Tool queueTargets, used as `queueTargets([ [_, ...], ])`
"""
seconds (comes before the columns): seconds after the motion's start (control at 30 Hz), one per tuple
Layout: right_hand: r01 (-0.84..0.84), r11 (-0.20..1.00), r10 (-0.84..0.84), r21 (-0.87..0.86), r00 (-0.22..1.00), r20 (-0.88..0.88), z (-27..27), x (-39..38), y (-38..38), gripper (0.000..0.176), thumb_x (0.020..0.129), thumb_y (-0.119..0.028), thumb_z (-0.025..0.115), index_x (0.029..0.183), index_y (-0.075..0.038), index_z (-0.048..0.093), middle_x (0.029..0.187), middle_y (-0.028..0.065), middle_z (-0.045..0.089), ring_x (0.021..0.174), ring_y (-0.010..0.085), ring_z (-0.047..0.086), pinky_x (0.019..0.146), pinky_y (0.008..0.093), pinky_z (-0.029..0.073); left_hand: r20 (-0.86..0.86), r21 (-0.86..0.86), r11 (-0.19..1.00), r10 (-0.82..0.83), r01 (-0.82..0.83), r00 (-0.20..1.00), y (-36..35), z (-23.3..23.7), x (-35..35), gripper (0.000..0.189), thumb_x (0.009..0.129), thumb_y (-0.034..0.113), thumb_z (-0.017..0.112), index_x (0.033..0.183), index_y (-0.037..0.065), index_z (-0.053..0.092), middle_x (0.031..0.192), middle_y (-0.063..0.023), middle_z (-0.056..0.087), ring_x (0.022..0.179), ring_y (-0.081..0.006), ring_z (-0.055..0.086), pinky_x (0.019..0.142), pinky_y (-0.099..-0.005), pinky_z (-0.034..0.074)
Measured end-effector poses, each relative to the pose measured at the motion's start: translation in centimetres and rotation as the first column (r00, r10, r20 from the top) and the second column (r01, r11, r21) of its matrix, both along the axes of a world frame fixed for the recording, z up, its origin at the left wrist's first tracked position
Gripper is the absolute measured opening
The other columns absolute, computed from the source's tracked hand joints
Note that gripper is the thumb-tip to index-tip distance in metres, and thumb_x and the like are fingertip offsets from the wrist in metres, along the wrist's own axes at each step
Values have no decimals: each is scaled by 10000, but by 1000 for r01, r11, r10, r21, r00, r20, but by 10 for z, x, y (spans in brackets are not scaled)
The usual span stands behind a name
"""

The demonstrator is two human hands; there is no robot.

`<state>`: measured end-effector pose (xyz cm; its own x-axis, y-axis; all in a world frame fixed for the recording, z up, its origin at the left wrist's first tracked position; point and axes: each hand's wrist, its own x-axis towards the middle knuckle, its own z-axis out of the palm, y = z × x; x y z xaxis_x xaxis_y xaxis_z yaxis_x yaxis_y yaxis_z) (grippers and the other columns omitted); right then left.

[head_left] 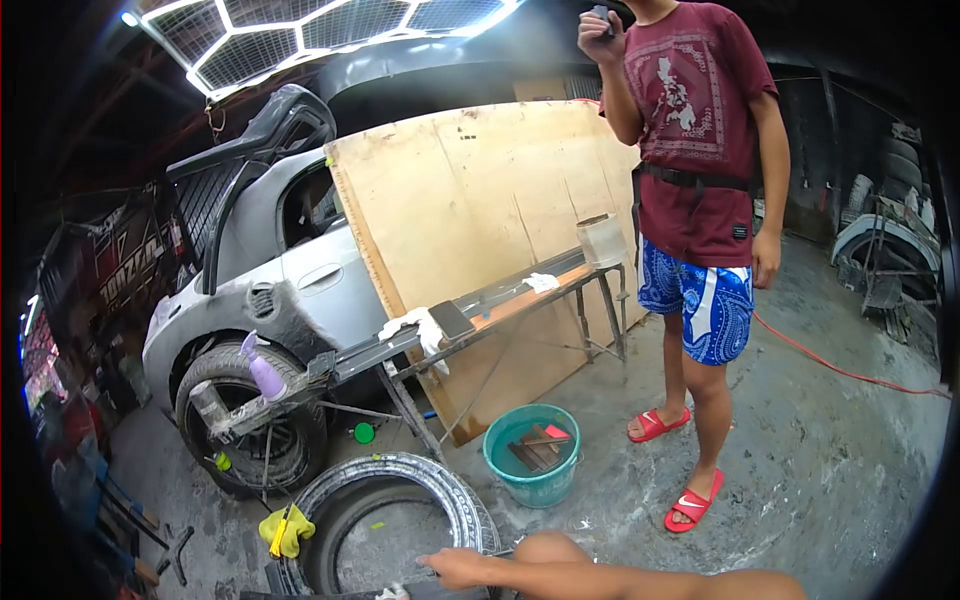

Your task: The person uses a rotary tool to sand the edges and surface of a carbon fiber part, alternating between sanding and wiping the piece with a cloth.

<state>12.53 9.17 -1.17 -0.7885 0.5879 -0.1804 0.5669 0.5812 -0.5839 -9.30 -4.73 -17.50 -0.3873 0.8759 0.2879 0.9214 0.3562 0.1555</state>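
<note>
My right hand (pixel 455 567) reaches in from the lower right, over the near edge of a tire (pixel 470 510) lying flat on the floor. One finger points left, the others are curled beneath, and nothing shows in the hand. My bent knee (pixel 550 547) is just behind the forearm. My left hand is out of view. A white, crumpled piece (pixel 392 592) shows at the bottom edge, too cut off to name. On the tire's left side lies a yellow cloth (pixel 287 532) with a yellow-handled tool (pixel 280 535) on it.
A green bucket (pixel 503 482) holds water and dark flat pieces. A narrow metal-legged bench (pixel 500 311) carries white rags and a purple spray bottle (pixel 263 372). Behind stand a plywood sheet (pixel 450 200) and a car (pixel 300 270). A person (pixel 700 200) in red slides stands right.
</note>
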Motion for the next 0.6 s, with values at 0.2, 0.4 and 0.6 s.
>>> queueTargets([
  [0.2, 86, 995, -78, 51, 987, -138, -14, -16, 15, 576, 847, -99, 611, 1422, -109, 574, 1161, 257, 706, 1091, 437, 680, 918, 535, 550, 119, 42, 996, -85, 81, 989, 12, 23, 72, 587, 1020, 509, 477, 1230, -1, 676, 1203, -230, 674, 1237, -434, 568, 1010, -626, 392],
  [0.4, 219, 975, -215, 30, 971, -109, -17, -10, 37, 592, 828, -105, 626, 1418, -118, 579, 1193, 244, 704, 1118, 428, 676, 926, 524, 550, 206, -30, 927, -361, 374, 910, 50, 20, 115, 545, 1010, 524, 490, 1179, 56, 713, 1173, -221, 698, 1180, -403, 612, 1004, -596, 412],
  [0.6, 331, 944, -324, 5, 927, -191, -16, 2, 41, 585, 831, -101, 614, 1415, -115, 574, 1191, 233, 707, 1114, 427, 675, 923, 526, 544, 262, -189, 897, -347, 400, 901, 36, 48, 75, 544, 1007, 547, 477, 1168, 91, 727, 1183, -215, 705, 1169, -380, 628, 1004, -584, 418],
])
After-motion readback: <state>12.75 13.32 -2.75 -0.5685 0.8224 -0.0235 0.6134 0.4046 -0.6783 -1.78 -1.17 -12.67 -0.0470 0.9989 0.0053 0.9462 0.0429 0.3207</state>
